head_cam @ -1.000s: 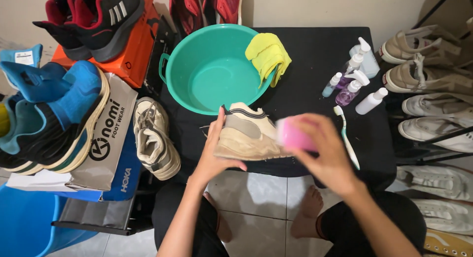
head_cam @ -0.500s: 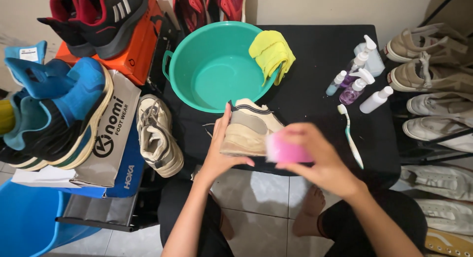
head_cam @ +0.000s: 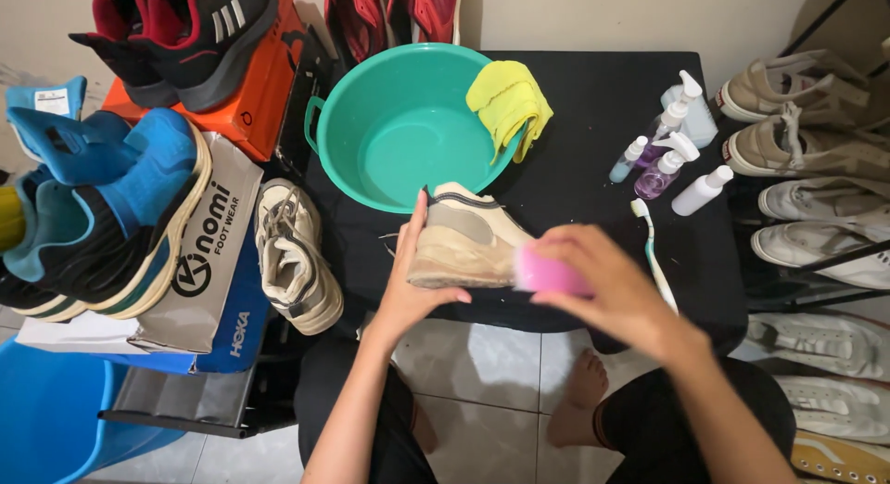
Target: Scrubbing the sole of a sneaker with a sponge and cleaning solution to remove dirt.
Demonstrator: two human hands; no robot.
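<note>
My left hand (head_cam: 411, 291) grips a beige sneaker (head_cam: 464, 235) by its heel end, holding it just above the near edge of the black table (head_cam: 593, 104). A blurred pink brush (head_cam: 547, 273) is held in my right hand (head_cam: 616, 289) and pressed against the sneaker's side near the sole. Behind the sneaker stands a teal basin (head_cam: 399, 122) with a yellow cloth (head_cam: 508, 102) draped over its rim. A toothbrush (head_cam: 654, 252) lies on the table just right of my right hand.
Several spray and pump bottles (head_cam: 672, 155) stand at the table's right. A matching beige sneaker (head_cam: 295, 257) lies left of the table. Shoe boxes with blue and black sneakers (head_cam: 102, 206) are stacked left; pale shoes (head_cam: 816, 150) fill a rack right. My bare foot (head_cam: 579, 401) rests on the tiled floor.
The pink brush in my right hand has slid left along the sneaker's side. My left hand keeps its hold on the shoe.
</note>
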